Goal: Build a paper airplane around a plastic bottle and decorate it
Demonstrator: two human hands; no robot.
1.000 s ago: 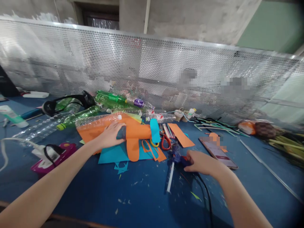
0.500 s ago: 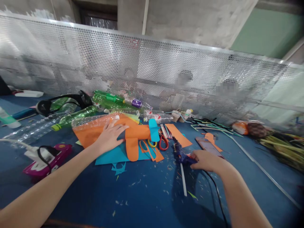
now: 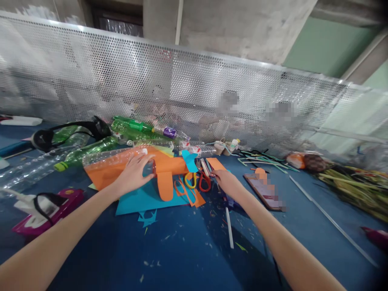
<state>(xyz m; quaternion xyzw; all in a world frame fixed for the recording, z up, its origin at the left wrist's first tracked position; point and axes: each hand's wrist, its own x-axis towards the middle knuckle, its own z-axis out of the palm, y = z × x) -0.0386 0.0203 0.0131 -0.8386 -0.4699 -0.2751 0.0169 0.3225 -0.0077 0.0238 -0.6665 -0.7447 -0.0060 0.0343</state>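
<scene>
My left hand (image 3: pixel 135 171) has its fingers spread at the left end of an orange paper-covered tube (image 3: pixel 169 166), which has an orange flap and a blue paper piece (image 3: pixel 189 161) at its right end. My right hand (image 3: pixel 226 181) is beside the red-handled scissors (image 3: pixel 204 182) and some pale sticks (image 3: pixel 205 166); its fingers are drawn together, and what they hold, if anything, is too small to tell. Partly under my right forearm lies a dark blue glue gun (image 3: pixel 229 200), with a white stick (image 3: pixel 229 227) in front of it. Blue paper (image 3: pixel 136 202) lies below the tube.
Plastic bottles (image 3: pixel 91 148) and headphones (image 3: pixel 71 131) lie at the back left. A magenta power strip (image 3: pixel 48 212) is at the left. On the right are a phone (image 3: pixel 263 192), long strips (image 3: pixel 330 220) and dried leaves (image 3: pixel 354 190). A perforated metal panel (image 3: pixel 188 85) stands behind.
My right hand has let go of the glue gun and moved up and left to beside the scissors. The blue piece on the tube looks turned. The whole view has shifted slightly.
</scene>
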